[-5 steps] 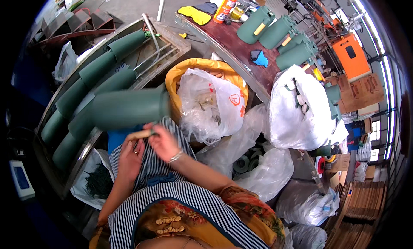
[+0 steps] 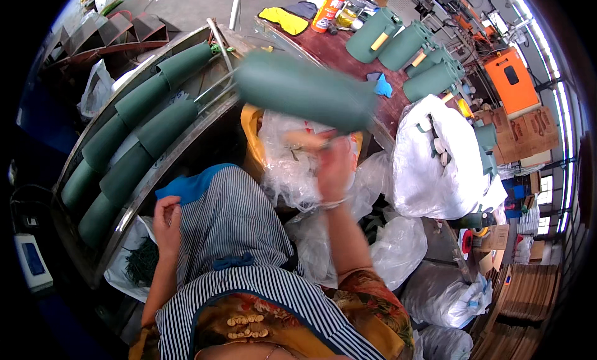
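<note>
My right hand [image 2: 333, 167] is raised and blurred, gripping the lower side of a long dark green cylinder [image 2: 305, 89] that lies tilted in the air above the plastic bags. My left hand [image 2: 166, 220] rests with curled fingers on my striped apron beside a blue cloth [image 2: 193, 184], holding nothing that I can see. Rows of similar green cylinders [image 2: 134, 136] lie in a metal trough rack [image 2: 158, 173] to my left.
Several green jugs with handles [image 2: 407, 49] stand on a red-brown table with a can and cloths. White and clear plastic bags [image 2: 435, 161] crowd the right. An orange box [image 2: 516, 80], cardboard cartons [image 2: 525, 127] and a white device [image 2: 28, 260] lie around.
The green cylinder has swung from my lap at the left up and to the right. My right hand rose with it, and my left hand dropped away onto the apron.
</note>
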The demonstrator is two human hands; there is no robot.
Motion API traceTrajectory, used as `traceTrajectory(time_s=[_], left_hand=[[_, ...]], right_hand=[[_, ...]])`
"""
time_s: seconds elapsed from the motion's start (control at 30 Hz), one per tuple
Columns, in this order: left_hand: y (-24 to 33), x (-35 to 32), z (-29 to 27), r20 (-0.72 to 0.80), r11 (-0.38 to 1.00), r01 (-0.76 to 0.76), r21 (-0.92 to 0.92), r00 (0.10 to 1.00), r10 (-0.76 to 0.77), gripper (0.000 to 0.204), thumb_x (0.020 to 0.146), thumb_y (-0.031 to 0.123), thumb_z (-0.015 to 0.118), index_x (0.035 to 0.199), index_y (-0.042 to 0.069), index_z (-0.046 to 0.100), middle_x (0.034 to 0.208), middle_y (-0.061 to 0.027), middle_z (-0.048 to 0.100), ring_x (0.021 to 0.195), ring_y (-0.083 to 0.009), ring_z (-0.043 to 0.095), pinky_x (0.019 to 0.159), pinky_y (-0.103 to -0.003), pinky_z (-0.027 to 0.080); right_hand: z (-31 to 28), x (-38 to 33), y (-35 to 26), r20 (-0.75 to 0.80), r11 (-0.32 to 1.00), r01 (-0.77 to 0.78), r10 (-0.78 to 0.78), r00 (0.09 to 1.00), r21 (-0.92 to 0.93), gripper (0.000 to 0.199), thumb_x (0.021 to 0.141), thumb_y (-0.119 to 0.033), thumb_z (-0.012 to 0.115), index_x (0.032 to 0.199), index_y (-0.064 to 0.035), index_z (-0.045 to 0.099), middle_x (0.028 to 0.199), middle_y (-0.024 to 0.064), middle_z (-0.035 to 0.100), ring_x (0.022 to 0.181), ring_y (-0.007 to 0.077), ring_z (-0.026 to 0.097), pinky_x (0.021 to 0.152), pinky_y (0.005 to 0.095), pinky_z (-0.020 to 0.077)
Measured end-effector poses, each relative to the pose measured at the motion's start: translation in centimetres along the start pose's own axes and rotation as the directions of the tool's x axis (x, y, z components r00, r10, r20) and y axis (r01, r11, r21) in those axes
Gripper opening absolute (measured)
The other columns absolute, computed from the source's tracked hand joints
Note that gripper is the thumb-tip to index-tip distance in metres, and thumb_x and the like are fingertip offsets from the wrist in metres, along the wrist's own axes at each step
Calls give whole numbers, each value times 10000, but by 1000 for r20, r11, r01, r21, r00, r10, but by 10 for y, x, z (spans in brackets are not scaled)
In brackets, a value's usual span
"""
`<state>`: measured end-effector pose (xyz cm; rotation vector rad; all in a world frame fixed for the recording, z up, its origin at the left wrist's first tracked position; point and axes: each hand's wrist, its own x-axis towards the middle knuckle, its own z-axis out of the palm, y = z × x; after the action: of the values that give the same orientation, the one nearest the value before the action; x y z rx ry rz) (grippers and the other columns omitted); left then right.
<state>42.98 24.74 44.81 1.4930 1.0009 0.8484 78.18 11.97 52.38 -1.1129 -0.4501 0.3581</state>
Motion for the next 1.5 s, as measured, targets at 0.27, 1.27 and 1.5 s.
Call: traceTrajectory(time_s=[0.27,1.27,1.5], left_hand=[[-27,17,21,74,647,-322,691,922,380,154,779,7,615,923,44,574,1030,-100,616,986,-298,561,866,-378,413],[-20,64,25,24,555,-168,815,966,257,69,795,55,594,863,43,589,950,-110,606,919,-300,555,844,-413,386],[-14,59,30,42,588,-177,789,971,235,119,810,70,599,922,35,583,1041,-129,600,994,-308,555,892,-432,392]], right_hand=[[-151,220,-93,-86,171,20,-591,802,-985,250,918,-247,586,1002,-11,583,845,145,678,704,285,674,629,389,521],[-207,530,-24,-466,742,-141,-251,848,-655,274,973,-270,541,906,-8,579,685,46,574,471,125,467,398,273,378],[-221,468,23,-228,193,-165,-375,898,-967,446,902,-225,612,1206,93,540,1216,237,569,1087,332,575,932,380,446]])
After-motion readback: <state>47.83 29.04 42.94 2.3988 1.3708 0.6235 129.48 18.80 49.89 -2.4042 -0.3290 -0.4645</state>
